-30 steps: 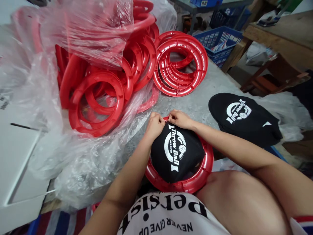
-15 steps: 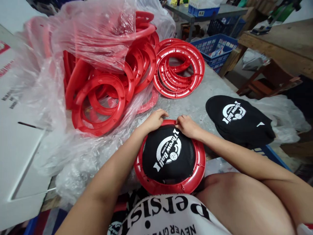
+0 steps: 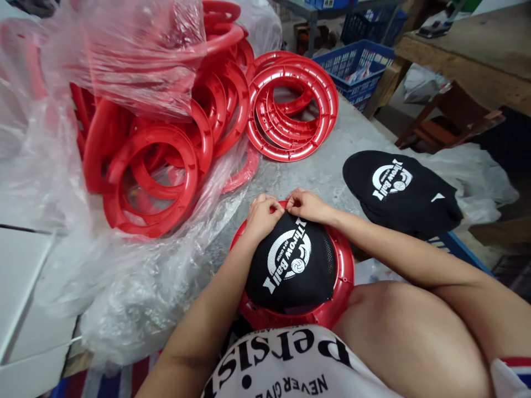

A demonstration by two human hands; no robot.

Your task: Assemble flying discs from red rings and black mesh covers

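Observation:
A red plastic ring [image 3: 345, 271] rests against my lap at the table's near edge. Across its opening lies a black fabric disc [image 3: 259, 260] printed with a white "Throw Ball" logo, with mesh showing at its right side. My left hand [image 3: 264, 214] pinches the fabric's far edge at the top of the ring. Close beside it, my right hand [image 3: 307, 206] is closed on the same edge, fingertips pressed together. The fingers hide the exact bit of cloth between them.
Several stacked red rings [image 3: 292, 146] lie beyond my hands. A clear plastic bag [image 3: 136, 83] of more rings fills the left side. Black printed fabric discs [image 3: 415, 207] are piled at the right. Blue crates [image 3: 354, 61] and a wooden stool [image 3: 452, 119] stand past the table [image 3: 332, 182].
My left hand has moved right along the rim, closer to my right hand, and now pinches the fabric edge. My right hand has shifted slightly. The whole view has tilted a little.

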